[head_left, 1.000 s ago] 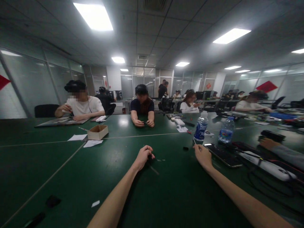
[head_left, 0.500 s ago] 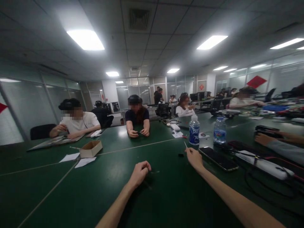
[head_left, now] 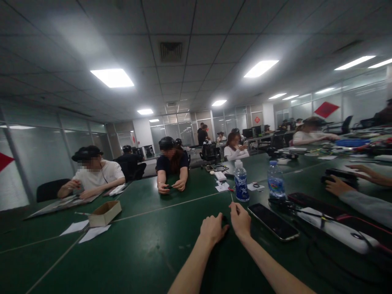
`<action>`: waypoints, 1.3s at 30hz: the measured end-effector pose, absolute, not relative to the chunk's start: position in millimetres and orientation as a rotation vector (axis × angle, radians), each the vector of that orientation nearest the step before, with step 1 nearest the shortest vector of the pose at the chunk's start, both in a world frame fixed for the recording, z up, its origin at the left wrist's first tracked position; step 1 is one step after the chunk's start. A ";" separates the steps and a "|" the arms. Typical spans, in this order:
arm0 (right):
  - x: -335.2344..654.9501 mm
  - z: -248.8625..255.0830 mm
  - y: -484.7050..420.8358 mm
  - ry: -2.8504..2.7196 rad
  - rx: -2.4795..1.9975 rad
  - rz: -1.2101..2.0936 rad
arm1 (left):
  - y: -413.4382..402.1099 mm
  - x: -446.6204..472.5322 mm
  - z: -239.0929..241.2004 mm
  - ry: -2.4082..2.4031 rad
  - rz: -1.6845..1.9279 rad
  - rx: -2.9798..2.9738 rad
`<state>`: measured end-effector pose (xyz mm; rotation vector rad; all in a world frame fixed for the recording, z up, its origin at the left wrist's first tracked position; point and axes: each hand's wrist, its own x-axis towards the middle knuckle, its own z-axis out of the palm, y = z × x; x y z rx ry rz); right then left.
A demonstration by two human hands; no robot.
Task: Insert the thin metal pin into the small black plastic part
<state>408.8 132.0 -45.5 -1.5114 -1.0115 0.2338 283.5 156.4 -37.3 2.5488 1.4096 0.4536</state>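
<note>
Curled on the green table [head_left: 147,249], my left hand [head_left: 212,229] has its fingers closed round a small black piece [head_left: 225,219], of which only a dark bit shows between thumb and fingertips. Close beside it on the right, my right hand [head_left: 240,220] pinches a thin white stick [head_left: 232,197], whose tip points up and away from me. The lower end of the stick is hidden in the fingers. A black-screened phone [head_left: 272,221] lies just right of my right hand.
Two water bottles, one blue-labelled [head_left: 241,181] and one clear [head_left: 276,181], stand beyond my hands. A white power strip [head_left: 337,228] with black cables lies right. An open cardboard box [head_left: 104,213] and papers are left. Co-workers sit around; another person's hands [head_left: 339,185] are at right.
My left hand has moved right, next to my right hand, and closed over the small black piece that lay on the table. My right hand still pinches the stick. The view has tilted up.
</note>
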 end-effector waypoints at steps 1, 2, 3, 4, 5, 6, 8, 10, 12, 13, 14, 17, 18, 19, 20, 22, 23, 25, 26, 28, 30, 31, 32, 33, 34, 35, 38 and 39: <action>408.8 -45.7 132.3 -1.022 -1.499 0.239 | 157.4 288.8 -36.6 1.406 0.422 2.574; 408.7 -45.8 132.6 -1.032 -1.489 0.239 | 157.8 292.2 -35.8 1.404 0.394 2.592; 408.4 -45.6 132.6 -1.044 -1.479 0.235 | 157.6 293.9 -34.9 1.405 0.377 2.603; 408.0 -45.2 132.5 -1.050 -1.475 0.230 | 157.3 294.6 -34.0 1.413 0.373 2.604; 407.6 -44.6 132.3 -1.053 -1.476 0.228 | 156.9 294.7 -33.1 1.423 0.379 2.599; 407.2 -44.0 132.1 -1.054 -1.479 0.230 | 156.6 294.6 -32.4 1.435 0.394 2.589; 406.7 -43.3 131.9 -1.057 -1.486 0.238 | 157.2 295.3 -31.4 1.455 0.417 2.571; 406.6 -43.5 132.0 -1.060 -1.479 0.238 | 159.6 297.9 -30.9 1.460 0.408 2.567; 406.9 -44.4 132.6 -1.059 -1.466 0.233 | 163.3 302.3 -30.7 1.459 0.395 2.576; 407.2 -45.0 132.9 -1.061 -1.461 0.232 | 165.5 304.8 -30.6 1.456 0.390 2.582; 407.5 -45.4 133.1 -1.064 -1.457 0.233 | 167.7 307.0 -30.5 1.452 0.388 2.591; 407.7 -45.0 132.5 -1.073 -1.448 0.244 | 173.6 309.9 -30.2 1.445 0.391 2.616; 407.4 -44.2 131.7 -1.071 -1.446 0.246 | 175.3 308.7 -29.9 1.445 0.389 2.623; 407.1 -43.0 130.6 -1.066 -1.447 0.247 | 176.9 306.1 -29.6 1.446 0.385 2.630; 406.7 -41.6 129.3 -1.062 -1.450 0.250 | 178.3 301.9 -29.0 1.448 0.377 2.635; 406.1 -38.8 126.4 -1.066 -1.457 0.282 | 180.6 288.9 -27.2 1.459 0.358 2.638; 406.1 -37.7 125.1 -1.070 -1.460 0.305 | 181.4 280.1 -25.9 1.468 0.350 2.638; 406.7 -36.7 123.5 -1.079 -1.457 0.353 | 181.8 258.8 -22.7 1.493 0.336 2.634; 407.3 -36.8 123.4 -1.083 -1.449 0.379 | 181.1 246.6 -20.9 1.506 0.332 2.632; 408.1 -38.5 124.3 -1.088 -1.432 0.421 | 177.4 220.3 -17.1 1.534 0.319 2.618; 407.2 -40.9 125.8 -1.121 -1.422 0.453 | 169.6 192.4 -13.4 1.562 0.323 2.603; 405.5 -42.0 126.3 -1.162 -1.423 0.451 | 163.9 178.1 -11.6 1.577 0.324 2.596; 402.9 -42.8 126.4 -1.226 -1.426 0.427 | 156.9 163.6 -9.8 1.591 0.317 2.592; 399.3 -43.3 125.9 -1.323 -1.429 0.385 | 148.5 148.8 -7.9 1.600 0.305 2.593; 395.1 -43.2 124.8 -1.444 -1.432 0.322 | 139.0 133.8 -5.9 1.634 0.262 2.601; 390.5 -42.7 123.1 -1.583 -1.436 0.246 | 128.3 118.3 -3.8 1.680 0.189 2.610; 378.3 -39.0 116.6 -1.971 -1.442 0.086 | 91.9 67.3 2.3 1.818 0.021 2.563; 375.8 -37.4 114.8 -2.039 -1.448 0.070 | 79.0 48.3 3.9 1.867 0.006 2.534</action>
